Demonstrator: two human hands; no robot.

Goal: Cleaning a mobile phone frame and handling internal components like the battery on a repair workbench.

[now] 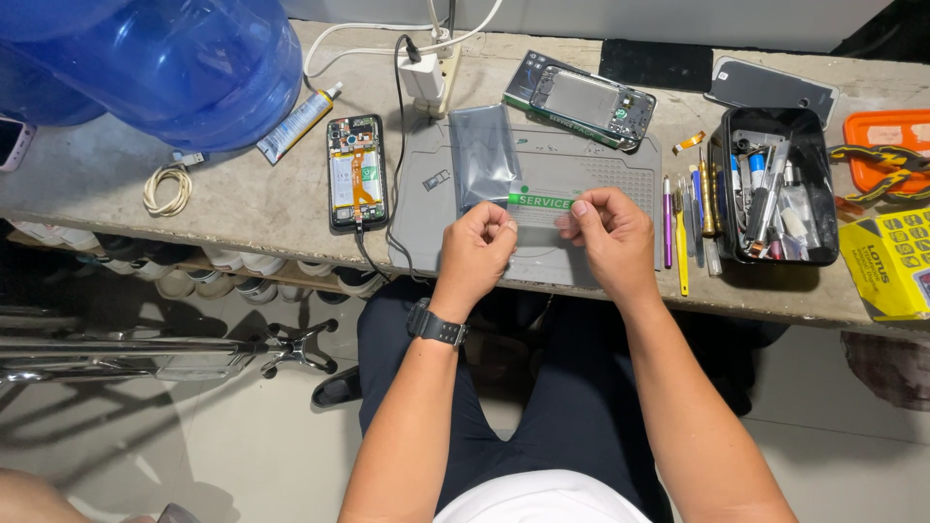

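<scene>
**Both hands pinch a clear strip over the grey mat**

Head view, looking straight down at the bench. The left hand (477,244) is curled nearly closed, thumb and forefinger pinched on the left end of a small clear strip (539,215). The right hand (608,235) mirrors it, fingers bent in, thumb and forefinger nipping the strip's right end. The strip hangs between the two hands, just above the near part of the grey mat (591,179), right over the mat's green label. A black watch (436,324) sits on the left wrist.

On the mat's far left lies a grey bag (481,155), flat and shiny, its near edge close to the left hand. Left of the mat, an open phone (356,172) lies face down with its insides showing, a black cable running from its near end. Further left, a white glue tube (296,124) lies angled beside a big blue water jug (174,63), and a coiled white cable (167,189) rests near the bench edge.

At the far edge, a phone frame (593,102) rests on a box. To the right, a row of slim tools (690,218) lies just beside the mat, then a black tray (775,184) packed with more tools. A yellow box (889,261) sits at the far right.
</scene>
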